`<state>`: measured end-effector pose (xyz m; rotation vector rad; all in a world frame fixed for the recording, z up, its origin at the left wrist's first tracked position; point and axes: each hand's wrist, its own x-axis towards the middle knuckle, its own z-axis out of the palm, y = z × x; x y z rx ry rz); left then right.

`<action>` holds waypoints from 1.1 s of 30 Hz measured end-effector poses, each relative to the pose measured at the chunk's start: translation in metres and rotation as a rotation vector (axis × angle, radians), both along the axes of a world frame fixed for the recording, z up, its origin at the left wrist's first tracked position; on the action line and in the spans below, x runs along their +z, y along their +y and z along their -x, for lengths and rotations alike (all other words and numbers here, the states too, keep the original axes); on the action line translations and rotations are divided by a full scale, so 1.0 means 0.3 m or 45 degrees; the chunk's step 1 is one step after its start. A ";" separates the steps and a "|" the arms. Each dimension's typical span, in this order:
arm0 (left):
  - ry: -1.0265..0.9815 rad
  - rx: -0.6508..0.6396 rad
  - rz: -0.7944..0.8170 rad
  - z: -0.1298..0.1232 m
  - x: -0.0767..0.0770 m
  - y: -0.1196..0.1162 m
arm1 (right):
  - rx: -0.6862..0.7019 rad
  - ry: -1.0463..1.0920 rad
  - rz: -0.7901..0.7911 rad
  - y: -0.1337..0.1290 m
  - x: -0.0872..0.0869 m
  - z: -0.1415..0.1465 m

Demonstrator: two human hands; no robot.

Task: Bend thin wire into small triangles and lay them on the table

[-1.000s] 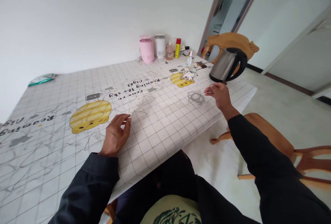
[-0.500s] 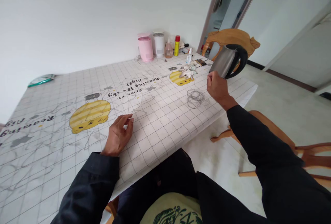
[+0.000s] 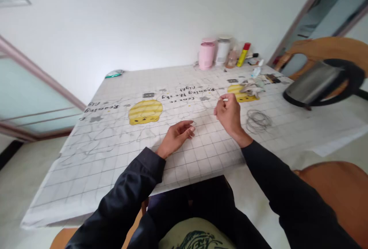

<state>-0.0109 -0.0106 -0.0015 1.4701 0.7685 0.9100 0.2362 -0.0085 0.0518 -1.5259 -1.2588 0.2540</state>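
A thin grey wire lies in loose, wavy strands (image 3: 106, 141) over the left part of the tablecloth (image 3: 207, 157). To the right, more of it forms a round coil (image 3: 258, 121). My left hand (image 3: 176, 137) is low over the cloth's middle, fingers curled toward the thumb, with a faint thin strand at the fingertips. My right hand (image 3: 229, 115) is raised slightly, left of the coil, with its fingers closed in a pinch. What it pinches is too fine to make out.
A steel kettle (image 3: 313, 82) with a black handle stands at the right. Pale gloves (image 3: 253, 88) lie behind the coil. Along the wall are a pink container (image 3: 207, 55), a white container (image 3: 223, 51), bottles and a red-capped yellow can (image 3: 243, 55). A wooden chair (image 3: 333, 199) is at right.
My right hand has come away from beside the kettle, leftward toward my left hand. The view has turned left, so the table's contents appear further right. My left hand stays low over the cloth.
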 end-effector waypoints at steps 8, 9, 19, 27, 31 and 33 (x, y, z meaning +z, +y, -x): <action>-0.335 0.287 -0.026 0.025 0.053 0.022 | 0.429 0.264 0.113 0.017 -0.089 0.312; -0.327 0.311 -0.038 0.034 0.056 0.025 | 0.460 0.264 0.125 0.018 -0.097 0.312; -0.228 0.185 -0.004 0.103 0.085 0.059 | 0.772 0.348 0.091 0.078 -0.056 0.268; -0.235 0.218 0.010 0.121 0.091 0.067 | 0.739 0.238 -0.005 0.100 -0.112 0.278; -0.331 0.301 0.070 0.129 0.088 0.077 | 0.688 0.204 -0.027 0.104 -0.134 0.276; -0.390 0.345 0.134 0.135 0.088 0.084 | 0.670 0.170 -0.026 0.101 -0.138 0.274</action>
